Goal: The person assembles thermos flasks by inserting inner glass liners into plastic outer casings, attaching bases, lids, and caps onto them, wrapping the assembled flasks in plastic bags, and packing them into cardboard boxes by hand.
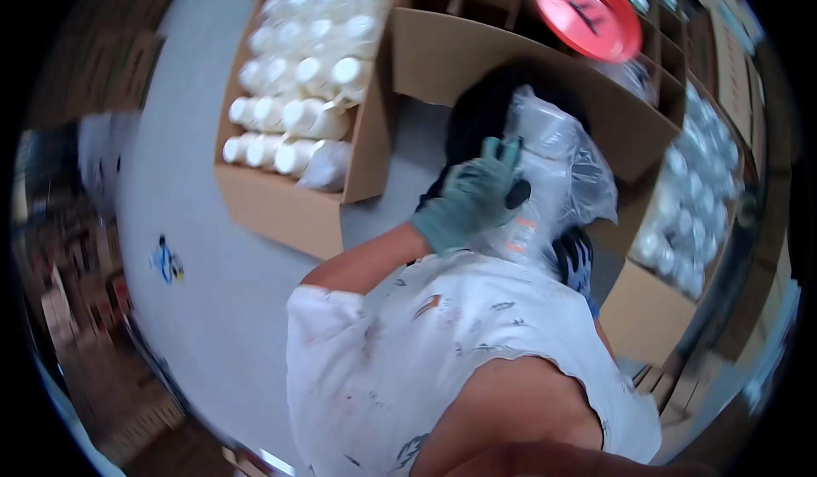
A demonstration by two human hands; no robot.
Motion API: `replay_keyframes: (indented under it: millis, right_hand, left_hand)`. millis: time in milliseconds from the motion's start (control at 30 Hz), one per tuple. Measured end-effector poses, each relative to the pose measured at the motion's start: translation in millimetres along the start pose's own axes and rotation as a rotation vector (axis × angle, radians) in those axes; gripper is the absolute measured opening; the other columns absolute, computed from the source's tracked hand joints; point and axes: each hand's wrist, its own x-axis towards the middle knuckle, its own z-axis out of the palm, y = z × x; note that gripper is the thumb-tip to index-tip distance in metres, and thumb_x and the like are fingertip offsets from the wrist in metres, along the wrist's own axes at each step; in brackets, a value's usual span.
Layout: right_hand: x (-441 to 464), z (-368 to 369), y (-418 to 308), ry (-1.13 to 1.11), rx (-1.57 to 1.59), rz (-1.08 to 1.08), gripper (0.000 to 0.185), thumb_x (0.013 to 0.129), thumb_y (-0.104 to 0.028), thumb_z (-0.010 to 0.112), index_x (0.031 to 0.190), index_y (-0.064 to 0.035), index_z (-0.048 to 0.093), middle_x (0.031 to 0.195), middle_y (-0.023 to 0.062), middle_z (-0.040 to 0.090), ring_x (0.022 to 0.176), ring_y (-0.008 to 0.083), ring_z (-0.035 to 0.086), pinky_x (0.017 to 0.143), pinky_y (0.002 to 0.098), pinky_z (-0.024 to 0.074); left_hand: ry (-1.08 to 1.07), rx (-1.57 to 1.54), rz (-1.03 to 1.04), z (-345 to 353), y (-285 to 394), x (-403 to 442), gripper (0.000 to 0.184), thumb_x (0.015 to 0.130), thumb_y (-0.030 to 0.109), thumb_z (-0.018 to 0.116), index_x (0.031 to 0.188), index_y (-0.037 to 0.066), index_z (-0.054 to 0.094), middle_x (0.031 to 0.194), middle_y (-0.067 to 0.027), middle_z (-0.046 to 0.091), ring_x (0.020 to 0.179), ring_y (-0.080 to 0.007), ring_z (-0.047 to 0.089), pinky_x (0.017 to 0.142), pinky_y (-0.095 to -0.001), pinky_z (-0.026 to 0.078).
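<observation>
A white bottle-like container in a clear plastic bag [545, 166] lies close to my body, over my lap; orange marks show near its lower end. My left hand [474, 198], in a grey-green glove with dark fingertips, is at the left side of this bagged bottle. Its fingers are stretched out and apart, beside or lightly touching the plastic. Low on the other side is my right hand [576, 260], in a dark and blue glove, curled against the bottle and partly hidden by it and my shirt.
A carton of white-capped bottles [311, 68] stands at the left. Ahead is a divided carton [477, 47] with a red round lid or dish [587, 13] over it. At the right, another carton [651, 311] holds several clear-wrapped bottles. Stacked boxes line the far left.
</observation>
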Motion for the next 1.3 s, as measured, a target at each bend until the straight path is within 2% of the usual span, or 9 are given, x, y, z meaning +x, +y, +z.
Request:
replay_keyframes:
  millis: [300,367,500,633,733,900,1067,1167,1300]
  right_hand:
    - [165.1,-35.5,-61.5,0.032,0.686,0.148,0.05,0.081,-0.028,0.063,0.124,-0.0022,0.059,0.113,0.0173,0.059,0.101,0.0323,0.057,0.089,0.0371,0.0447]
    - [208.5,-4.4,-68.1,-0.07,1.006,0.233,0.052,0.084,-0.033,0.064,0.123,-0.0006,0.06,0.124,0.014,0.054,0.114,0.0265,0.052,0.097,0.036,0.0414]
    - [300.9,38.2,-104.4,-0.196,1.281,-0.218,0.05,0.091,-0.036,0.06,0.132,-0.0072,0.057,0.145,0.0156,0.039,0.133,0.0286,0.04,0.11,0.0372,0.031]
    - [360.1,76.8,-107.6,-0.216,0.311,-0.386,0.043,0.088,-0.022,0.058,0.13,-0.0107,0.055,0.131,0.0184,0.05,0.12,0.0347,0.049,0.104,0.0409,0.0389]
    - [343.8,82.6,-89.3,-0.256,0.257,-0.419,0.041,0.084,-0.019,0.062,0.123,-0.0077,0.056,0.127,0.0175,0.053,0.117,0.0355,0.052,0.102,0.0426,0.0406]
    - [315.7,71.8,-69.0,-0.264,-0.071,-0.432,0.043,0.083,-0.024,0.061,0.124,-0.0111,0.056,0.132,0.015,0.05,0.127,0.0362,0.042,0.108,0.0523,0.0301]
    - [340.2,39.4,-76.0,-0.131,-0.206,-0.33,0.047,0.081,-0.026,0.063,0.125,-0.0124,0.057,0.136,0.0137,0.047,0.132,0.037,0.036,0.112,0.0583,0.0209]
    - [337.0,42.1,-52.6,-0.085,-0.258,-0.23,0.04,0.081,-0.026,0.063,0.119,-0.0114,0.061,0.131,0.0125,0.052,0.128,0.0349,0.041,0.111,0.0549,0.0246]
    - [326.1,51.1,-40.6,0.025,-0.24,-0.228,0.031,0.081,-0.023,0.064,0.11,-0.012,0.065,0.119,0.0077,0.06,0.118,0.0293,0.051,0.107,0.0494,0.0313]
  left_hand:
    - [-0.205,-1.097,-0.5,32.5,-181.8,-144.3,0.047,0.087,0.013,0.061,0.131,0.003,0.047,0.123,-0.0125,0.057,0.105,-0.0232,0.057,0.093,-0.0387,0.047]
    - [-0.046,-1.8,-0.805,35.2,-169.6,-177.1,0.05,0.089,0.005,0.056,0.138,0.002,0.041,0.128,-0.0121,0.055,0.107,-0.0234,0.059,0.096,-0.0424,0.047]
    - [0.472,-1.994,-0.641,33.5,-194.6,-186.4,0.042,0.092,0.008,0.052,0.132,-0.001,0.045,0.124,-0.0169,0.056,0.104,-0.0301,0.061,0.091,-0.0471,0.053]
    - [0.835,-1.713,-0.55,1.8,-251.7,-156.1,0.034,0.091,0.003,0.05,0.124,-0.003,0.047,0.112,-0.0197,0.06,0.096,-0.0344,0.065,0.088,-0.0479,0.056]
    - [1.169,-1.296,-0.655,12.5,-302.4,-139.3,0.029,0.09,0.006,0.055,0.117,-0.004,0.052,0.102,-0.0163,0.064,0.088,-0.0323,0.068,0.084,-0.0463,0.058]
    - [0.724,-0.077,-0.871,50.6,-374.2,-102.0,0.029,0.079,0.023,0.067,0.096,0.0,0.06,0.086,-0.0209,0.065,0.079,-0.0353,0.064,0.073,-0.0427,0.05]
    - [0.26,-0.323,-0.944,130.4,-450.2,-51.5,0.048,0.082,0.038,0.063,0.112,0.0,0.06,0.103,-0.0207,0.066,0.098,-0.0342,0.062,0.082,-0.0408,0.048]
    - [0.037,-1.103,-0.874,46.9,-378.6,-58.7,0.05,0.085,0.04,0.063,0.114,0.0,0.061,0.109,-0.018,0.066,0.099,-0.0259,0.062,0.082,-0.0382,0.048]
    - [0.006,-0.755,-0.865,-23.1,-388.5,-80.7,0.033,0.091,0.034,0.059,0.106,0.006,0.067,0.091,-0.0071,0.071,0.077,-0.0213,0.067,0.07,-0.0356,0.051]
